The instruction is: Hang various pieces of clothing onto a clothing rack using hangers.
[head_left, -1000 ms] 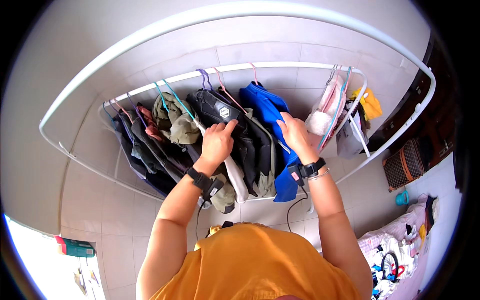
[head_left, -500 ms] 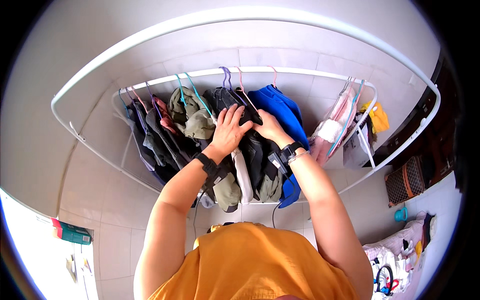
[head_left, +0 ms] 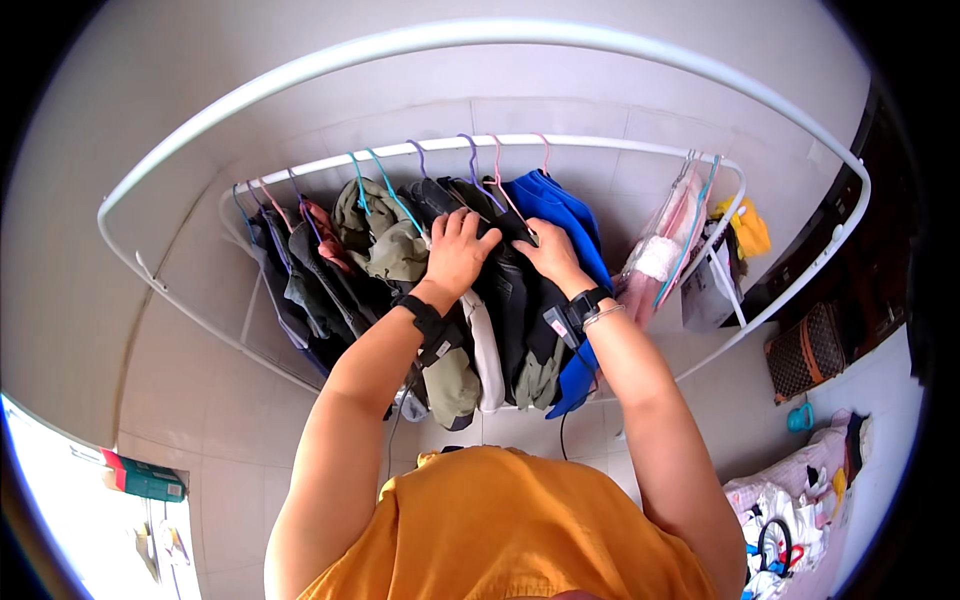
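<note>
My left hand (head_left: 458, 252) lies over the shoulder of a dark grey jacket (head_left: 428, 197), fingers bent onto the cloth and thumb pointing right. Just to its right, my right hand (head_left: 553, 252) is closed at the edge of a black jacket (head_left: 512, 290) beside a pink hanger (head_left: 506, 195); its fingertips are partly hidden. A purple hanger (head_left: 473, 160) hangs between the two hands. Against my right hand rests a blue garment (head_left: 560, 205). An olive-green jacket (head_left: 385, 235) on teal hangers hangs left of my left hand.
A white rack frame (head_left: 480, 33) curves around the clothes, which hang on a white rail (head_left: 590, 143). Dark clothes (head_left: 300, 270) hang far left, a pink garment (head_left: 655, 260) far right. A brown patterned bag (head_left: 805, 355) and piled clothes (head_left: 790, 520) lie at right.
The two purple hangers, close together before, now stand apart: one has slid left, the other right. My right hand has shifted slightly right, and my left hand's fingers are more bent.
</note>
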